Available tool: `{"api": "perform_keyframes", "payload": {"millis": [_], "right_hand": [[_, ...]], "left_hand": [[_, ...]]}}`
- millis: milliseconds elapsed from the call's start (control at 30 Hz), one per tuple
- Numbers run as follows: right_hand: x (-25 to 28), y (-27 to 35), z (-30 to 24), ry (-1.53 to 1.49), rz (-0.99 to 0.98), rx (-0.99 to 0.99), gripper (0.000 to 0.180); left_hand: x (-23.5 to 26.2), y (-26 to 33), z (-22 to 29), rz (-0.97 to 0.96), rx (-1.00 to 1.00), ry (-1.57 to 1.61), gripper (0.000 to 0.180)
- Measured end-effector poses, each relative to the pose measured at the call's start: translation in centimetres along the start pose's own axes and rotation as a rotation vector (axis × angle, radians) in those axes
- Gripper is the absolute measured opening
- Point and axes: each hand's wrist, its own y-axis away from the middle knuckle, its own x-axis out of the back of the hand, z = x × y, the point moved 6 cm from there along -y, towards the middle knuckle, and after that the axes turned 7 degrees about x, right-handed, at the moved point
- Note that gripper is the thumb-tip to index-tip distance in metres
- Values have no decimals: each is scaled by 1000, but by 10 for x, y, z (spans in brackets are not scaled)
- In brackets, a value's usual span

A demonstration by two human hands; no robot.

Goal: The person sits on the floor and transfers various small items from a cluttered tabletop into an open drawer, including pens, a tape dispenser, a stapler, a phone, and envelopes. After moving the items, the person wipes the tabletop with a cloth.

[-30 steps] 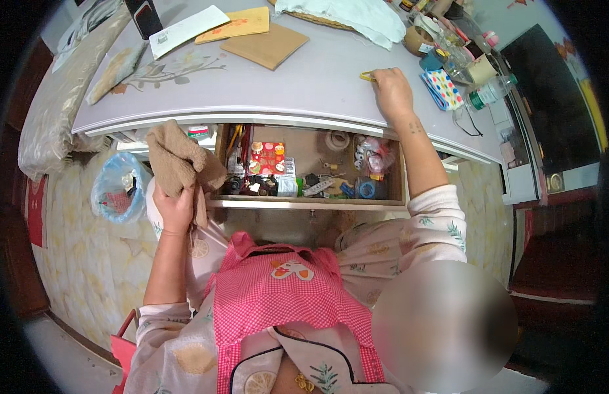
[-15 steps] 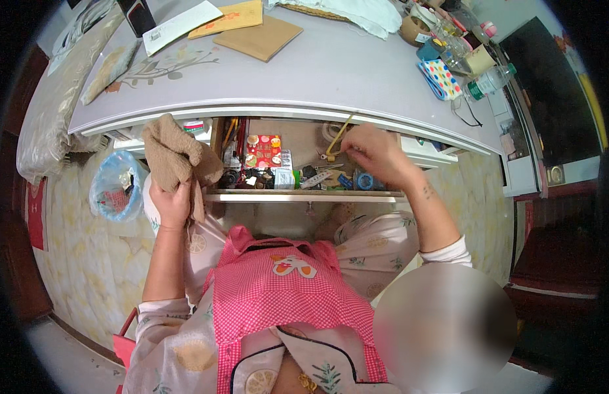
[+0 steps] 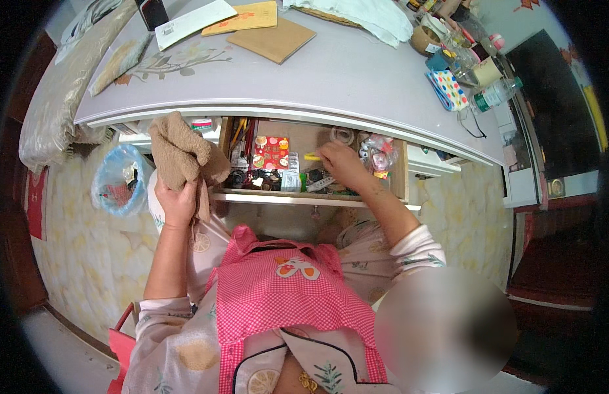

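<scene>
A brown cloth (image 3: pixel 180 152) is bunched in my left hand (image 3: pixel 176 202), with my fingers closed round its lower part. It hangs up over the left end of the open drawer (image 3: pixel 298 198). Inside the drawer, my right hand (image 3: pixel 344 165) is closed on a thin yellow strip (image 3: pixel 312 157), whose end pokes out to the left; the rest is hidden by the hand. Near this hand lie a roll of tape (image 3: pixel 342 134) and a clear plastic bag (image 3: pixel 381 151) of small things. A red patterned packet (image 3: pixel 272 153) lies further left, beside several pens (image 3: pixel 240 131).
Above the drawer, the tabletop (image 3: pixel 285 85) bears envelopes (image 3: pixel 242 18), a white cloth (image 3: pixel 363 16), a dotted pouch (image 3: pixel 447 90), glasses (image 3: pixel 472 125) and a plastic bottle (image 3: pixel 496 95). A bin with a blue liner (image 3: pixel 121 180) stands on the floor at the left.
My right hand has moved left and slightly down over the drawer with the yellow strip, uncovering the plastic bag at the right. My left hand still holds the brown cloth.
</scene>
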Motion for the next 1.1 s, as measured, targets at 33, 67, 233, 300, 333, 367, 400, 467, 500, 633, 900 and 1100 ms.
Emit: {"api": "perform_keyframes", "payload": {"millis": [33,67,233,300,333,367,400,467,500,633,900,1100], "right_hand": [[-6,-5,4,14,71,0,22],[-8,-13,1,23,145,5,22],[-25,-47,9,80,202,-146,23],[-37,-53,16,172,208,-144,23],[-41,-53,18,242,239,-117,23],[-41,-54,15,311,267,-86,23],[-43,-55,16,300,238,-73,23],[-46,-54,17,278,179,-49,24],[-46,-53,17,273,197,-37,24],[-57,-50,27,352,241,0,22],[-61,-56,19,289,206,13,22],[-58,-55,14,340,202,12,19]], "left_hand": [[-1,0,-3,-2,10,8,37],[0,1,-6,-1,18,9,37],[0,1,-4,-23,53,82,40],[3,2,-6,-13,45,36,41],[3,1,-6,-8,48,50,41],[3,1,-7,-1,54,63,41],[4,2,-8,6,60,76,42],[5,1,-9,8,48,55,42],[6,1,-9,8,42,45,42],[3,1,-3,1,51,55,41],[4,1,0,9,61,74,37],[4,0,-1,-5,84,47,41]]}}
